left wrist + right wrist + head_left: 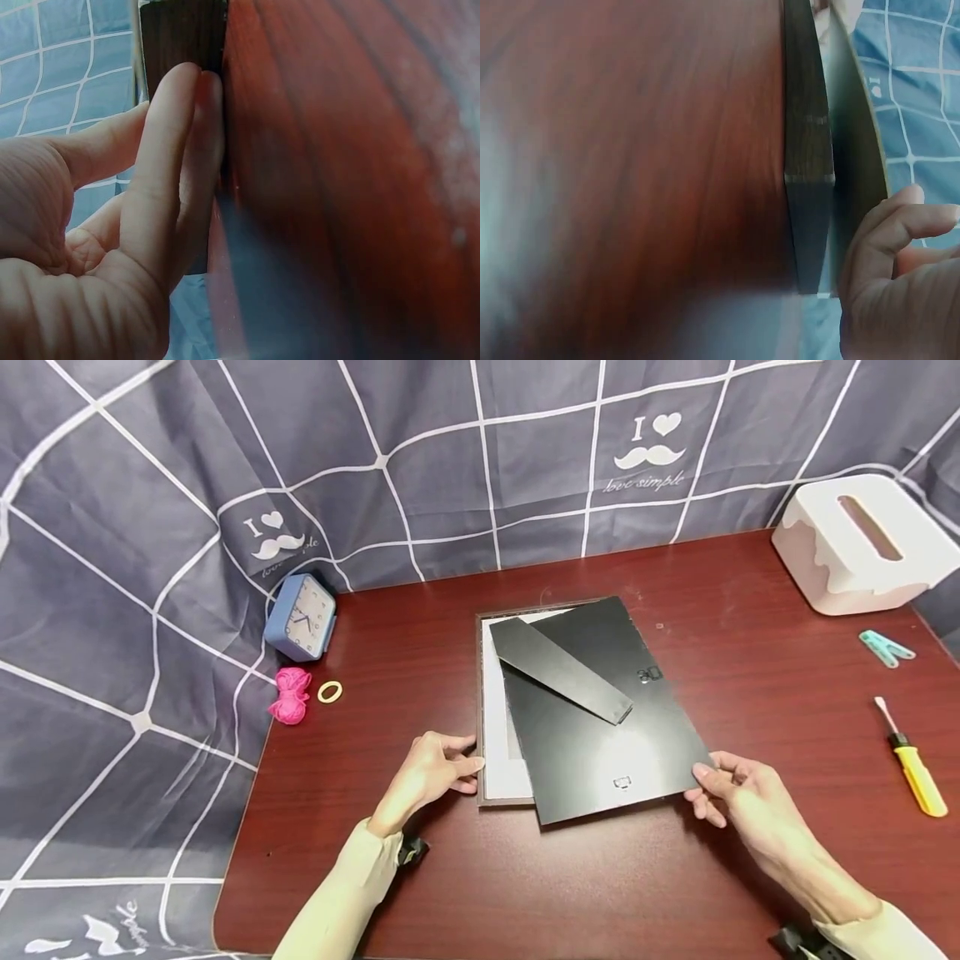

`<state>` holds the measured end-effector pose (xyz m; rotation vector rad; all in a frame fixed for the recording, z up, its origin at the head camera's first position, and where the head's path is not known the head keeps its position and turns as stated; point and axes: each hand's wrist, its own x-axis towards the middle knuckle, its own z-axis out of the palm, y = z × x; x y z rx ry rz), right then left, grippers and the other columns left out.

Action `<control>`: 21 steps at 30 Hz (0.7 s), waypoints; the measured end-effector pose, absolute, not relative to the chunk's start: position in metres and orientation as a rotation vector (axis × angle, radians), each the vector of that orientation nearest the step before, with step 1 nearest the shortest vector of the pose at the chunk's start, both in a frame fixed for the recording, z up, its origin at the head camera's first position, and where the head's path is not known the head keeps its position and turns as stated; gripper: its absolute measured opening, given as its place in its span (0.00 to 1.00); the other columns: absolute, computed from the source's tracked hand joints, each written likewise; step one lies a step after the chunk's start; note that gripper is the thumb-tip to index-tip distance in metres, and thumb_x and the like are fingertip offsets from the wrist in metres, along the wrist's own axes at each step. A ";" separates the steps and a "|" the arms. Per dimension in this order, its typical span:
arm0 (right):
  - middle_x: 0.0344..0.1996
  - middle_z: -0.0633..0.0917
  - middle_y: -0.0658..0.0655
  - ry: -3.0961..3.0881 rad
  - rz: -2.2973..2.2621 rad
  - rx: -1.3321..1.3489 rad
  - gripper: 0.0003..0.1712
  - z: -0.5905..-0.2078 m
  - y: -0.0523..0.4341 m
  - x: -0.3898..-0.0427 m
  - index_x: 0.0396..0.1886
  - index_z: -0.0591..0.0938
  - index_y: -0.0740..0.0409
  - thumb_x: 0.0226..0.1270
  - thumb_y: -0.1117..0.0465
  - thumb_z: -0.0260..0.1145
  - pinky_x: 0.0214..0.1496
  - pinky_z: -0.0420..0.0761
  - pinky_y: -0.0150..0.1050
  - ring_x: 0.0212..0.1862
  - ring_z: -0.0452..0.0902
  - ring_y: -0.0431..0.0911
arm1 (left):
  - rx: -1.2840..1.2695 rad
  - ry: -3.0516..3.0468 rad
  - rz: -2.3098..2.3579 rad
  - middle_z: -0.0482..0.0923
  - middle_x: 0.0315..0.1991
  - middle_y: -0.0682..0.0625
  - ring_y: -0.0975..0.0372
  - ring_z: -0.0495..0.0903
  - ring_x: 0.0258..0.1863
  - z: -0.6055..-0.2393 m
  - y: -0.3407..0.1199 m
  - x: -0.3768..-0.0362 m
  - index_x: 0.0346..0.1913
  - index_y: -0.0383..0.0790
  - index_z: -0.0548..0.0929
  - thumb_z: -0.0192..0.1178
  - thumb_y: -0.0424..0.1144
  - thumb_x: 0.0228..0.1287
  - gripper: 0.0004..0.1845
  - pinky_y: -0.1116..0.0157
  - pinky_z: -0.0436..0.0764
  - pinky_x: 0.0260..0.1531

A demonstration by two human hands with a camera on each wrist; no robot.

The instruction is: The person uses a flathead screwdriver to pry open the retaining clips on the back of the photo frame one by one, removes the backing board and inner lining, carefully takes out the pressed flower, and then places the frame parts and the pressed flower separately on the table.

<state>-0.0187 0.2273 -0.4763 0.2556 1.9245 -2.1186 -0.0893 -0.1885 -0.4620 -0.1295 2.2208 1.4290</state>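
A picture frame (481,710) lies face down mid-table, its thin brown rim and some white inside showing at the left. Over it, turned askew, is its black backing board (577,768) with a stand leg (566,668) and small metal hangers. My right hand (750,797) pinches the board's near right corner, thumb on top and fingers beneath. In the right wrist view a gap separates the board (870,120) from the frame's side (808,150). My left hand (431,772) holds the frame's left edge, with long fingers (161,165) flat along its outer side.
At the left stand a blue alarm clock (302,617), pink yarn (290,695) and a yellow ring (321,695). On the right are a white tissue box (847,560), a teal clip (885,648) and a yellow screwdriver (919,777). A grey curtain (525,460) hangs behind the table.
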 end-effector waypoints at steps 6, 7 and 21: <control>0.23 0.90 0.49 1.838 -2.296 0.293 0.14 -0.469 0.256 -0.028 0.38 0.84 0.53 0.86 0.69 0.58 0.25 0.78 0.27 0.21 0.81 0.36 | -0.125 2.241 1.407 0.92 0.49 0.33 0.53 0.96 0.31 -0.462 -0.189 -0.088 0.71 0.30 0.82 0.70 0.32 0.73 0.26 0.54 0.92 0.55; 0.23 0.90 0.49 1.835 -2.310 0.312 0.15 -0.466 0.263 -0.032 0.37 0.84 0.52 0.86 0.69 0.58 0.25 0.78 0.27 0.22 0.82 0.36 | -0.124 2.245 1.403 0.93 0.49 0.33 0.53 0.96 0.31 -0.463 -0.189 -0.088 0.71 0.30 0.82 0.71 0.32 0.73 0.26 0.54 0.92 0.55; 0.23 0.90 0.45 1.982 -2.260 0.618 0.07 -0.463 0.358 -0.084 0.45 0.77 0.51 0.86 0.66 0.56 0.26 0.82 0.25 0.25 0.85 0.35 | -0.097 2.221 1.428 0.94 0.41 0.36 0.55 0.94 0.27 -0.463 -0.185 -0.091 0.73 0.28 0.79 0.71 0.29 0.70 0.30 0.57 0.95 0.40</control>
